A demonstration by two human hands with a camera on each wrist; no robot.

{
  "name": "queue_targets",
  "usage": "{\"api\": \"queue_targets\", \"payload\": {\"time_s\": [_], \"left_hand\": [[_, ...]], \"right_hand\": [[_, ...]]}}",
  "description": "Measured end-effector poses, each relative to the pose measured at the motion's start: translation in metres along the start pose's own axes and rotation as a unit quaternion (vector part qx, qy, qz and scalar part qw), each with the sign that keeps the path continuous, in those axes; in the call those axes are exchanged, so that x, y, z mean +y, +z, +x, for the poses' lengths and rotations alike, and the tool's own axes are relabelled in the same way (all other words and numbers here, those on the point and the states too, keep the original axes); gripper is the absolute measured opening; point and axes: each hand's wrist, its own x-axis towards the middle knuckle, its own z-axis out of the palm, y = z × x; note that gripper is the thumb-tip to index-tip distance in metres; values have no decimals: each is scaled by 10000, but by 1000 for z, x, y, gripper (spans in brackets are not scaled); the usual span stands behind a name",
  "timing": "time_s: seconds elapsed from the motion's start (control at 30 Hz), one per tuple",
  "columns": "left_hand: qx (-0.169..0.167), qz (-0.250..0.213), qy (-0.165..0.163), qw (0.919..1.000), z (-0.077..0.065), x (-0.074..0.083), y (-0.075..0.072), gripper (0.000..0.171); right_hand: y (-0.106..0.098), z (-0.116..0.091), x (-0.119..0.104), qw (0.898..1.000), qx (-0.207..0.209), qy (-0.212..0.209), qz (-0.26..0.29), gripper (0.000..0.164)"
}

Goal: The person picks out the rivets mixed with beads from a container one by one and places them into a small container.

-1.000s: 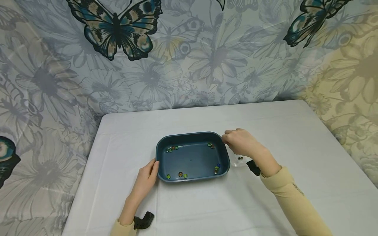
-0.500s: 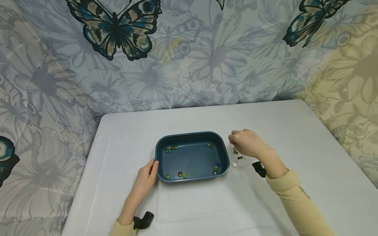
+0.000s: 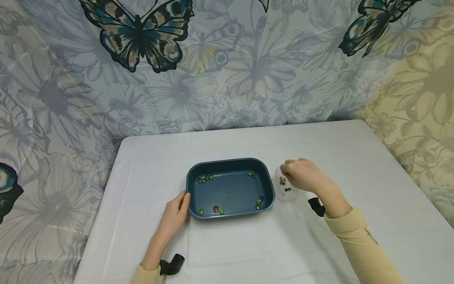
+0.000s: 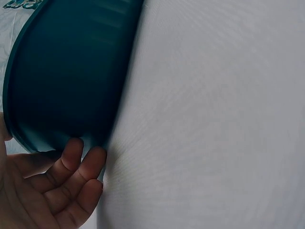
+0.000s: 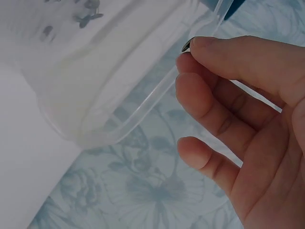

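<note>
A dark blue tray sits mid-table, with several glass marbles along its inner edges, among them a blue marble and a brown marble. My left hand grips its left end, thumb at the rim and fingertips against the outer wall in the left wrist view. To the tray's right stands a clear plastic container with several small marbles in it. Over its far side, my right hand pinches a small dark green marble between thumb and forefinger; most of that marble is hidden.
A white cloth covers the table. Behind it hangs a fabric backdrop printed with flowers and butterflies. Black wrist cameras sit on both wrists, the right camera close beside the clear container.
My right hand has moved right, from the tray's right rim to over the clear container, uncovering more of the marbles there. My left hand and the tray stay nearly where they were.
</note>
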Motion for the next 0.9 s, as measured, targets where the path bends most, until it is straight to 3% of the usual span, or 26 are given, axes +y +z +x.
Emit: {"api": "queue_targets", "payload": {"time_s": [0.3,0.9], "left_hand": [[-33,-15,24,10000,0,0,0,37],[32,-60,110,9999,0,-1,2,38]], "right_hand": [[-1,-5,3,9999,-96,90,79,30],[6,-10,2,9999,158,-42,4,28]]}}
